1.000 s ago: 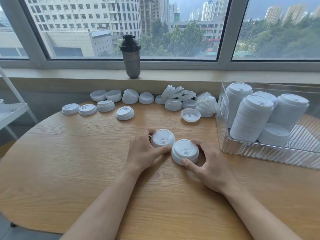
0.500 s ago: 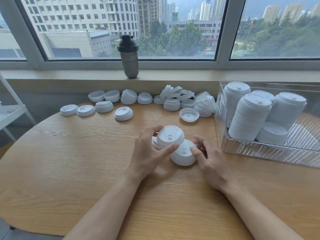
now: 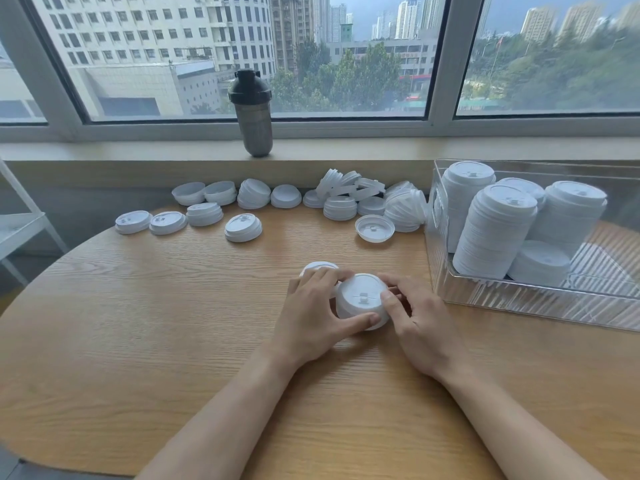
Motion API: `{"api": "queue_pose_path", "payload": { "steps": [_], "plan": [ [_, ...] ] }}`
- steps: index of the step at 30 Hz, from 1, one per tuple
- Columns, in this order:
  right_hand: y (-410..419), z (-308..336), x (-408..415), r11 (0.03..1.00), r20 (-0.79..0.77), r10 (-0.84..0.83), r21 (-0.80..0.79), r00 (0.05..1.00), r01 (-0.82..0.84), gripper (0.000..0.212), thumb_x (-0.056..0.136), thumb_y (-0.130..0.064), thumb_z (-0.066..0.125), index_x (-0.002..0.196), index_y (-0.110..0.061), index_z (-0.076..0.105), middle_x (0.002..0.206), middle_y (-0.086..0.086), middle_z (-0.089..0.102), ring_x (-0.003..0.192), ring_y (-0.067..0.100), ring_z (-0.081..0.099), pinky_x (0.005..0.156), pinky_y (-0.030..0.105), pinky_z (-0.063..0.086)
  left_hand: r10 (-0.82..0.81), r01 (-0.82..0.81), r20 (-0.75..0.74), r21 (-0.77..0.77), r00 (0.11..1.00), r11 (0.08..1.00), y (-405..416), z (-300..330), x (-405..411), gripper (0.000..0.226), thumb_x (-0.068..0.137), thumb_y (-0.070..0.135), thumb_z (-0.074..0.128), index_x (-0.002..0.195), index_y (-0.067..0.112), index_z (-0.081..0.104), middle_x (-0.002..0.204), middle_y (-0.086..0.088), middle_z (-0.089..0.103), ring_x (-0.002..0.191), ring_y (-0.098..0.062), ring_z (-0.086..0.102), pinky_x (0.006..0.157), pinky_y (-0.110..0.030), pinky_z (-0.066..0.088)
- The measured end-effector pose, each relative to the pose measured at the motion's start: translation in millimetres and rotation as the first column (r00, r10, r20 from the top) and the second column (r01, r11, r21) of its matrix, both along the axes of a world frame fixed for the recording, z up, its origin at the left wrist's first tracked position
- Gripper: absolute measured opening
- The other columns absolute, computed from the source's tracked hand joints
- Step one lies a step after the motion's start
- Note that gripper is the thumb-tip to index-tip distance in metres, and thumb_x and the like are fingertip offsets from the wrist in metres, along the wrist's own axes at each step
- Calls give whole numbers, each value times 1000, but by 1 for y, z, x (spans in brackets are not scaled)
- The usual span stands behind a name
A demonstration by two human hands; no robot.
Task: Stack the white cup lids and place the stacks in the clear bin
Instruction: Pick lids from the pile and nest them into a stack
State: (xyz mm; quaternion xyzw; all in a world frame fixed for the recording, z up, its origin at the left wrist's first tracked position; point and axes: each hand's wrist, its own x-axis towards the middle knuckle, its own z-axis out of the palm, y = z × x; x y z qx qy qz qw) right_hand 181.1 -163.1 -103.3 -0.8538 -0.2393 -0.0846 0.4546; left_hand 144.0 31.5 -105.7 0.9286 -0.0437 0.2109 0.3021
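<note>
lid stacks (image 3: 491, 233) in bin (image 3: 519, 299)

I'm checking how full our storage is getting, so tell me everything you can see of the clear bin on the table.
The clear bin is a rectangular, open-topped box of see-through, ribbed plastic by its look. It stands upright on the wooden table at the right, near the windowsill. Inside are tall stacks of white lids, some upright, some leaning, plus a short stack in front; part of the floor at right shows bare. Neither hand touches it. Its right end runs out of frame.
</note>
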Motion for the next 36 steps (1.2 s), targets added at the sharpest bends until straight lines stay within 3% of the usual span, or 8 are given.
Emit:
{"api": "queue_pose_path", "payload": {
  "steps": [9,15,17,20,22,25,32,36],
  "plan": [
    [0,-4,4,994,25,-26,-110,999,28,35,102,-31,55,135,-25,65,131,-16,62,126,2,51,109,27,39,6,-8,20,69,1000,998,-1,1,-1,79,69,79,72,131,31,61,124,23,60,126,3,39,108,-21,22],
    [1,0,1,993,16,-19,-114,1000,21,43,100,-43,46,135,-26,63,130,-15,62,125,2,51,109,29,40,-22,21,10,102,1000,995,0,0,-2,78,74,80,65,134,31,58,129,22,58,130,1,37,112,-26,24],
    [1,1,-1,995,-3,-27,-93,1000,27,49,97,-48,42,138,-28,60,131,-13,62,123,4,53,108,32,42,-10,8,28,57,1000,998,1,1,-2,73,79,77,59,135,30,58,132,23,56,131,3,37,112,-21,20],
    [0,1,-2,998,-23,-30,-60,999,29,55,94,-57,38,137,-31,58,127,-17,62,118,4,55,106,37,44,107,-103,57,-70,993,992,10,5,0,55,88,62,51,131,31,61,126,23,58,126,1,45,106,-15,20],
    [-1,1,-2,997,-20,-15,-80,1000,14,55,90,-62,40,134,-34,58,121,-22,60,114,1,55,102,38,46,207,-199,55,-127,977,972,21,7,1,44,91,45,53,130,28,63,122,19,60,123,-6,50,105,-23,27],
    [-1,0,-1,990,-2,-4,-140,1000,3,59,83,-68,51,133,-37,55,121,-25,57,114,0,54,99,36,48,267,-271,-51,-122,962,955,35,6,4,45,91,28,62,136,26,60,135,11,59,131,-12,48,112,-34,31],
    [-1,-2,-1,985,37,-3,-172,999,9,75,72,-75,65,136,-37,53,127,-23,56,120,1,53,103,35,48,204,-225,-187,-96,961,970,36,7,11,68,88,34,70,152,24,47,148,7,54,136,-17,47,117,-42,35],
    [0,-1,-2,987,43,-13,-161,999,20,74,71,-74,66,135,-38,54,126,-23,57,118,0,53,102,33,48,263,-274,-146,-57,954,960,38,2,9,79,78,61,77,144,26,51,133,9,60,126,-15,50,111,-41,38]
  ]
}}
